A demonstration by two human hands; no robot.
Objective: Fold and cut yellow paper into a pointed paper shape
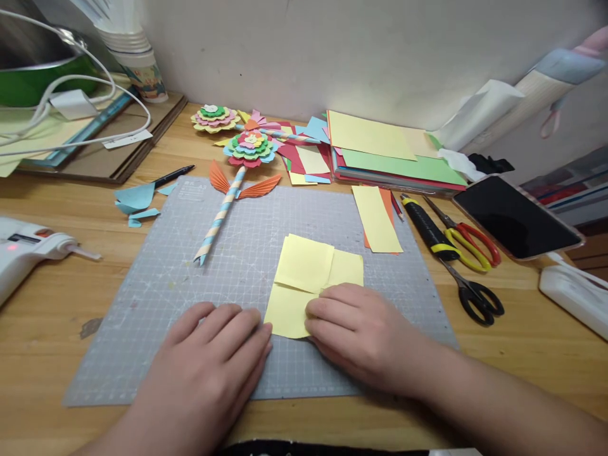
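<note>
A pale yellow folded paper square [308, 282] lies on the grey cutting mat [180, 285]. My right hand [361, 332] rests on the paper's near right part, fingers together and pressed flat on it. My left hand [213, 367] lies on the mat just left of the paper, fingers stretched out, their tips touching the paper's lower left corner. One flap of the paper is folded over toward the upper left.
A paper flower on a striped stem [237, 177] lies at the mat's far side, a second flower [215, 118] behind it. Yellow paper strip [377, 218], coloured paper stack [394, 155], utility knife [430, 231], two scissors [468, 244], phone [515, 215] lie right. A glue gun [33, 247] lies left.
</note>
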